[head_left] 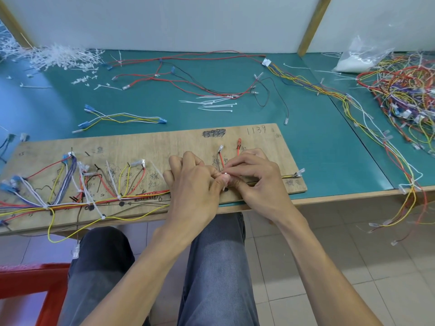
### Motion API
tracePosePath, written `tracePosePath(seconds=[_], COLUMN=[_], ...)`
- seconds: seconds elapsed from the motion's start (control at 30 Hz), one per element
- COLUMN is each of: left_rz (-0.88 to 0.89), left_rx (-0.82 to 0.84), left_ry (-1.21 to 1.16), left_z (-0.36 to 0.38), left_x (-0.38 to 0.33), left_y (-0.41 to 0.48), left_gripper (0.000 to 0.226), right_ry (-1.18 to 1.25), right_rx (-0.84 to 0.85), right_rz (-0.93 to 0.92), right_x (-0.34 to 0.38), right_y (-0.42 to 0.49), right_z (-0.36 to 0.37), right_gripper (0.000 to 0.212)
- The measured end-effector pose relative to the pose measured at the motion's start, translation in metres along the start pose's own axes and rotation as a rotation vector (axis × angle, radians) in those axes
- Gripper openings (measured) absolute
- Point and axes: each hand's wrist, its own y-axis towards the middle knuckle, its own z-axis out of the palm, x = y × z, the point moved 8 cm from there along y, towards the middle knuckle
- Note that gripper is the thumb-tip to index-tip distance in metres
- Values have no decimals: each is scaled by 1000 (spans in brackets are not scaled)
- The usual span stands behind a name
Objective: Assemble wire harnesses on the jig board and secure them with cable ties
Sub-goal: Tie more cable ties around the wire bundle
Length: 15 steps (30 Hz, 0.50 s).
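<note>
A wooden jig board (146,144) lies at the table's near edge, with a many-coloured wire harness (94,198) routed over its left half and bound by white ties. My left hand (193,184) and my right hand (254,177) meet over the board's right part, fingers curled. Between their fingertips they pinch a small white cable tie (225,178) at the wire bundle. Two red wires (221,158) with terminals rise just behind the fingers. How the tie wraps the bundle is hidden by my fingers.
Loose white cable ties (214,105) lie on the green mat (317,142) behind the board. A heap of cut tie ends (54,56) sits far left. Spare harnesses (404,90) pile up at the right, some hanging off the table edge. A red stool (30,278) stands at lower left.
</note>
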Motion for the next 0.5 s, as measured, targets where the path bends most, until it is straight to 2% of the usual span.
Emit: tracePosePath(seconds=[0.2, 0.33, 0.5], left_rz=[-75, -127, -147], left_rx=[0, 53, 119], left_ry=[-8, -33, -72], left_z=[-1, -1, 0], left_x=[8, 15, 17], left_y=[0, 5, 9], left_gripper=[21, 22, 22], right_ry=[-76, -101, -112], right_rx=[-17, -2, -16], right_rz=[-73, -129, -106], right_x=[5, 10, 8], right_y=[-4, -7, -6], right_z=[3, 5, 6], right_gripper=[5, 14, 18])
